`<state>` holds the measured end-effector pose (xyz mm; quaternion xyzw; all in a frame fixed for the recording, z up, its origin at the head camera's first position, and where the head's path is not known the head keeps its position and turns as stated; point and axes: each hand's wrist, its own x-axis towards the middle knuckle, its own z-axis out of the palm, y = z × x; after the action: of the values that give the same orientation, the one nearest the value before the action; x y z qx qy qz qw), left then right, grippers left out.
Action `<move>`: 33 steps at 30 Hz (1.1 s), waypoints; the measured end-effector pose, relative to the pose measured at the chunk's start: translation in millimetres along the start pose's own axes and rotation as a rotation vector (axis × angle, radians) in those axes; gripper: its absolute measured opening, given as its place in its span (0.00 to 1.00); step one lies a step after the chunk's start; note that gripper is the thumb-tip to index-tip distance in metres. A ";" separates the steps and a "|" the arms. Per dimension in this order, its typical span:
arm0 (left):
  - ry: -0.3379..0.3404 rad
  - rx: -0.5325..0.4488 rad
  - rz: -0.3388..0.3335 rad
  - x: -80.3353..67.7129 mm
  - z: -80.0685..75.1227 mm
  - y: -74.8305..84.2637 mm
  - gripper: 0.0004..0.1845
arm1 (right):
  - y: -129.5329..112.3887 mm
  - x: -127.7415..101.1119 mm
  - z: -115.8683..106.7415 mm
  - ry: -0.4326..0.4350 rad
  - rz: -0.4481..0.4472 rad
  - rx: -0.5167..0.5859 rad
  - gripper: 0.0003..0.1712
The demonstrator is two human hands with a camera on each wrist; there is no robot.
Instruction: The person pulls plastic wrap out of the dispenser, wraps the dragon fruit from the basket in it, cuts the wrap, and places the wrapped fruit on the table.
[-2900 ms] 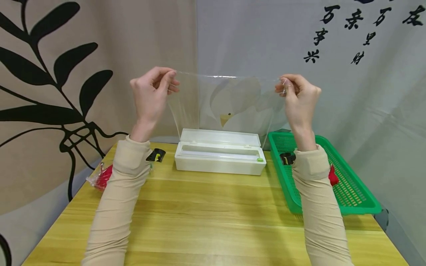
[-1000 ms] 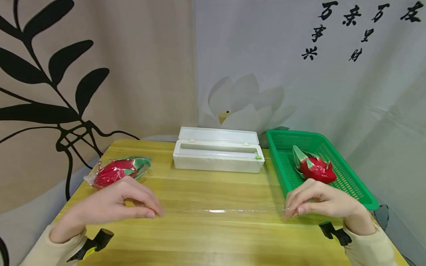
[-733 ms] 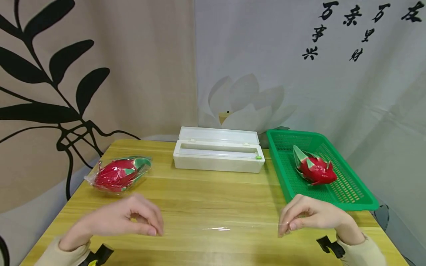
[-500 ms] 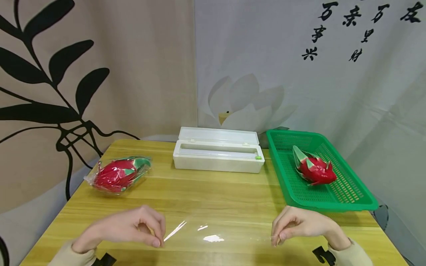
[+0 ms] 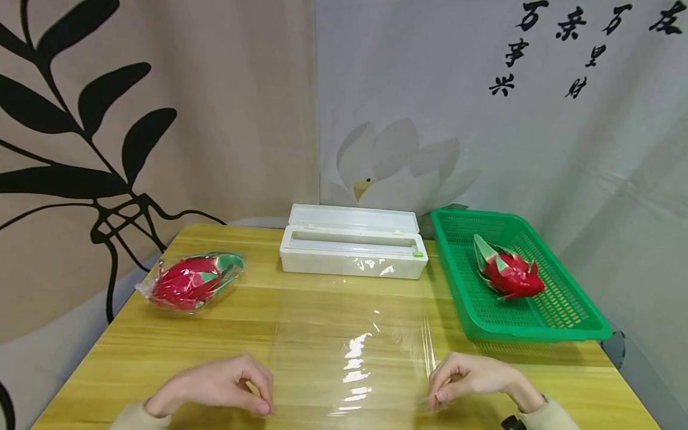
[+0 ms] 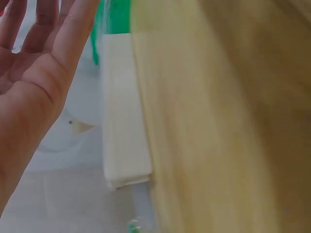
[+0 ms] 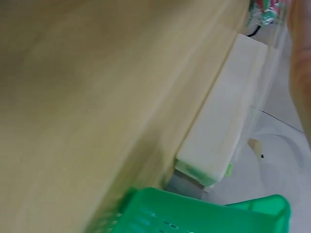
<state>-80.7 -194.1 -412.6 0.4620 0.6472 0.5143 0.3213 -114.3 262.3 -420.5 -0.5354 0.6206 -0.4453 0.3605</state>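
**Sheet of cling film laid flat on the table**

The clear film sheet (image 5: pixel 349 346) lies on the wooden table (image 5: pixel 161 358), spread from the white dispenser box (image 5: pixel 352 251) at 12 o'clock to the near edge at 6 o'clock. The left hand (image 5: pixel 215 388) pinches its near corner at about 7 o'clock, thumb and forefinger closed together on the film. The right hand (image 5: pixel 473 382) pinches the other near corner at about 5 o'clock in the same way.

I judge that the step in hand is the laying and smoothing of the sheet. The next move probably calls for letting go of the corners without lifting the film, because it wrinkles easily, and for bringing a fruit onto the middle of it.

The green basket (image 5: pixel 570 328) at 2 o'clock holds one dragon fruit (image 5: pixel 510 275), which seems to be unwrapped. The dispenser box stands with its lid open; the roll inside is hard to see. A wrapped dragon fruit (image 5: pixel 188 280) lies on the table at 10 o'clock, well apart from the sheet.
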 end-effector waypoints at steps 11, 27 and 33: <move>0.014 0.031 -0.033 1.7 10.2 -25.3 0.13 | 16.1 -2.2 9.4 0.018 0.098 0.004 0.13; 0.021 0.162 0.004 3.9 21.2 -35.0 0.11 | 20.9 -4.2 19.7 0.021 0.099 -0.105 0.14; 0.022 0.198 -0.003 2.8 23.1 -37.9 0.11 | 22.8 -11.5 22.3 0.032 0.086 -0.085 0.15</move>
<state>-71.3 -184.7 -455.0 0.4848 0.6989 0.4527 0.2676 -99.6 270.7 -449.9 -0.5160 0.6670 -0.4111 0.3461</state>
